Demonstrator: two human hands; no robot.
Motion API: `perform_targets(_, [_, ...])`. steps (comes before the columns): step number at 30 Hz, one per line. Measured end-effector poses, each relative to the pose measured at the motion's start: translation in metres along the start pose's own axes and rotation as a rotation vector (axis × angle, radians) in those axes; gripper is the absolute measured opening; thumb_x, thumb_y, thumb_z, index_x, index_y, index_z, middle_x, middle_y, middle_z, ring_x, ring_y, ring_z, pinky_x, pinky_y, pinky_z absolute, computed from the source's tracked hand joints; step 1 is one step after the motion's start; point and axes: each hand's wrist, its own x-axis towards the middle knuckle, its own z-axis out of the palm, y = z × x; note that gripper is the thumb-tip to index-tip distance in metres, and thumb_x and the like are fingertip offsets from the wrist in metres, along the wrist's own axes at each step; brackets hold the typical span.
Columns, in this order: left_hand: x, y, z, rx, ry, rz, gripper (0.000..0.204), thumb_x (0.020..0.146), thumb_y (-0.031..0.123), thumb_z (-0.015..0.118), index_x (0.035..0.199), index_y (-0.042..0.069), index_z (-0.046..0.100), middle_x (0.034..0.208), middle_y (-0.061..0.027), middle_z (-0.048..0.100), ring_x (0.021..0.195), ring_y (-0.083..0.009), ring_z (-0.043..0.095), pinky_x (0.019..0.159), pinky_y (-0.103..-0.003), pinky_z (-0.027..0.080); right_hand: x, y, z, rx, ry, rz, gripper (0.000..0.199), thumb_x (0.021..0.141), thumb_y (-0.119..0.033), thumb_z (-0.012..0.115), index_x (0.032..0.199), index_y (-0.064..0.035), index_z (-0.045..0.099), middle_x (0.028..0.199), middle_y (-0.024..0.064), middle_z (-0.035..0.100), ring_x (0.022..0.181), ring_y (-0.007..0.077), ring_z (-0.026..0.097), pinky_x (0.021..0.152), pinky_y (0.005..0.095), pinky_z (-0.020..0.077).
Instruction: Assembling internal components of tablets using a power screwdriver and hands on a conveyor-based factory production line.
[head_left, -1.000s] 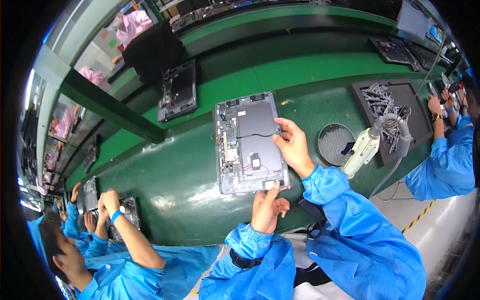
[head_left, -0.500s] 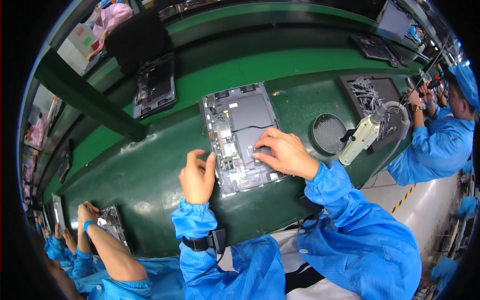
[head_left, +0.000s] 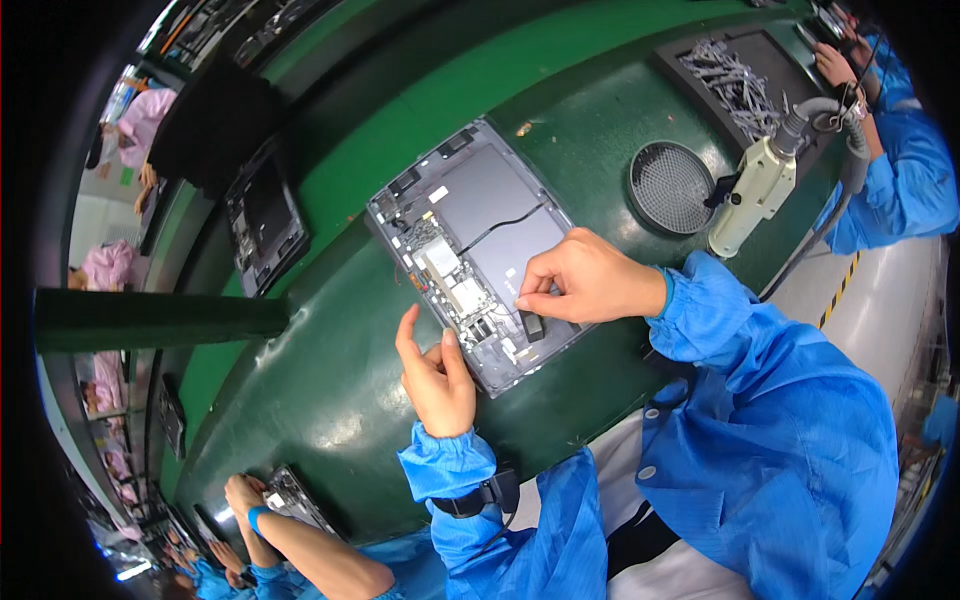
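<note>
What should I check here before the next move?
1. Open electronic device resting on the green table: ok.
2. Right hand clear of the device: not ok; it is over the lower right part.
3. Right hand gripping the small dark piece: cannot tell.
4. Left hand touching the device's edge: cannot tell; its thumb is right there.
5. Black cable apart from both hands: ok.
6. Round mesh dish apart from the device: ok.

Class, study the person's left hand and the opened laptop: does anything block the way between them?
Nothing visible does. The left hand is right beside the laptop's left edge, though whether its thumb touches is unclear. The right hand is over the laptop's other side, clear of that path.
</note>
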Motion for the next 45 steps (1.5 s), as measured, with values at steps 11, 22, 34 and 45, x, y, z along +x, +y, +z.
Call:
perform_targets(11, [-0.006,0.034,0.030,0.503,-0.028,0.646,0.032,0.060,0.012,0.080,0.082,0.003,0.059,0.072,-0.0081,0.054,0.064,-0.0261,0.051,0.058,-0.035,0.042,0.001,0.003,-0.003,0.006,-0.100,-0.017,0.010,0.077,-0.013,0.065,0.079,-0.0026,0.067,0.066,0.0120,0.066,0.058,0.0241,0.065,0.053,0.0314,0.0474])
perform_targets(22, [-0.001,0.025,-0.008,0.240,-0.122,0.520,0.017,0.068,-0.005,0.069,0.084,-0.003,0.065,0.070,-0.0126,0.063,0.058,-0.0222,0.059,0.053,-0.028,0.045,0.002,-0.001,-0.005,-0.076,0.246,-0.182,0.010,0.078,-0.010,0.068,0.083,-0.0023,0.065,0.065,0.0086,0.064,0.052,0.0184,0.061,0.048,0.0274,0.0446])
perform_targets(34, [0.002,0.023,-0.014,0.237,-0.139,0.602,0.028,0.066,-0.004,0.072,0.093,-0.001,0.065,0.079,-0.0126,0.065,0.065,-0.0251,0.061,0.058,-0.032,0.049,-0.001,-0.008,0.009,0.023,-0.116,-0.157,0.011,0.075,-0.010,0.071,0.082,-0.0033,0.066,0.064,0.0061,0.061,0.045,0.0135,0.053,0.044,0.0273,0.0400])
perform_targets(45, [0.011,0.007,-0.009,0.210,-0.036,0.633,0.022,0.066,-0.007,0.065,0.087,-0.001,0.065,0.068,-0.0104,0.058,0.056,-0.0219,0.054,0.051,-0.030,0.042,-0.005,-0.009,0.008,-0.052,-0.337,-0.152,0.010,0.072,-0.014,0.070,0.074,-0.0061,0.064,0.071,0.0071,0.060,0.064,0.0272,0.060,0.056,0.0384,0.0449])
